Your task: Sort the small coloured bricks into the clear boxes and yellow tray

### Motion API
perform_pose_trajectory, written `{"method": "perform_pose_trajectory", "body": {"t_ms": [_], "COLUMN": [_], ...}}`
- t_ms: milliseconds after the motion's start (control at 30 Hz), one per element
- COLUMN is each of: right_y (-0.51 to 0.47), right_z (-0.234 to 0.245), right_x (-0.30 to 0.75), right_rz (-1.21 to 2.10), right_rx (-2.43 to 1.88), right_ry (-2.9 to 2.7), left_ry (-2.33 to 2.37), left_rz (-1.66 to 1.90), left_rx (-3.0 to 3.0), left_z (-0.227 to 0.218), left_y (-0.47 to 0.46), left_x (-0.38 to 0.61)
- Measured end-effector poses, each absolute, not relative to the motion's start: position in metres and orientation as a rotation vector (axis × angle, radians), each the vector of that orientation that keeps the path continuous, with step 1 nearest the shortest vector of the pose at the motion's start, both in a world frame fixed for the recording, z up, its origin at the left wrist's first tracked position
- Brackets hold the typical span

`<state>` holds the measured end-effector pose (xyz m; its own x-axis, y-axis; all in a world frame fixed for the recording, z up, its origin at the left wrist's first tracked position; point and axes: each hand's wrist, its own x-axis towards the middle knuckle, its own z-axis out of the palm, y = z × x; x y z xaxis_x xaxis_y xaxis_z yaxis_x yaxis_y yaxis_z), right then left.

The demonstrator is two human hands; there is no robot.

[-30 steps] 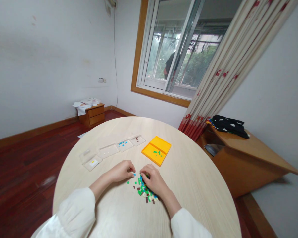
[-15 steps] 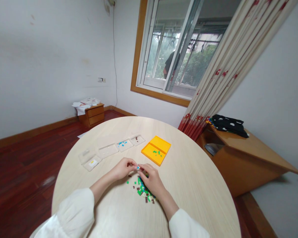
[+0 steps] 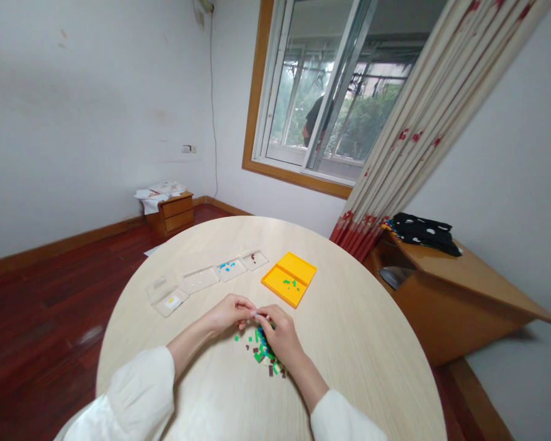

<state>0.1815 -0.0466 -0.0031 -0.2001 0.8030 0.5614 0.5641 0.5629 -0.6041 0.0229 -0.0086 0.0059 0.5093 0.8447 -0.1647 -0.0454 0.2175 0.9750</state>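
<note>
My left hand [image 3: 232, 312] and my right hand [image 3: 279, 329] meet fingertip to fingertip above the table, both closed in a pinch. Between them is a tiny blue building brick, now almost wholly covered by the fingers. Below and beside my right hand lies a loose pile of small bricks [image 3: 263, 353] in green, blue, brown and cream. A few strays, such as a green brick [image 3: 236, 338], lie left of the pile, under my left hand.
On the round table [image 3: 367, 349], an orange two-part tray [image 3: 298, 264] holds several green bricks. Clear trays stand in a row: one with brown pieces [image 3: 255, 260], one with blue pieces [image 3: 229, 267], one with whitish bits [image 3: 199, 279], and an open clear case [image 3: 168, 304] with a yellow piece.
My fingertips have closed further round the blue brick, which showed plainly before and is now mostly hidden. My left hand's fingers have shifted slightly. The pile and trays look the same.
</note>
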Motion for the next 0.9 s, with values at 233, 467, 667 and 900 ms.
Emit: {"method": "perform_pose_trajectory", "body": {"t_ms": [233, 467, 667, 900], "right_y": [-0.043, -0.043, -0.042, -0.040], "right_z": [-0.008, -0.010, -0.010, -0.004], "right_x": [0.183, 0.183, 0.187, 0.199], "right_rz": [0.351, 0.368, 0.367, 0.479], "right_rx": [-1.107, -1.182, -1.199, -1.245], "right_ry": [-1.818, -1.878, -1.943, -2.007], "left_ry": [1.082, 1.780, 1.852, 1.457], "left_rz": [1.069, 1.207, 1.045, 0.892], "left_rx": [1.253, 1.940, 2.115, 2.091], "left_z": [0.007, 0.011, 0.009, 0.001], "left_y": [0.024, 0.064, 0.055, 0.040], "left_x": [0.010, -0.008, -0.003, 0.004]}}
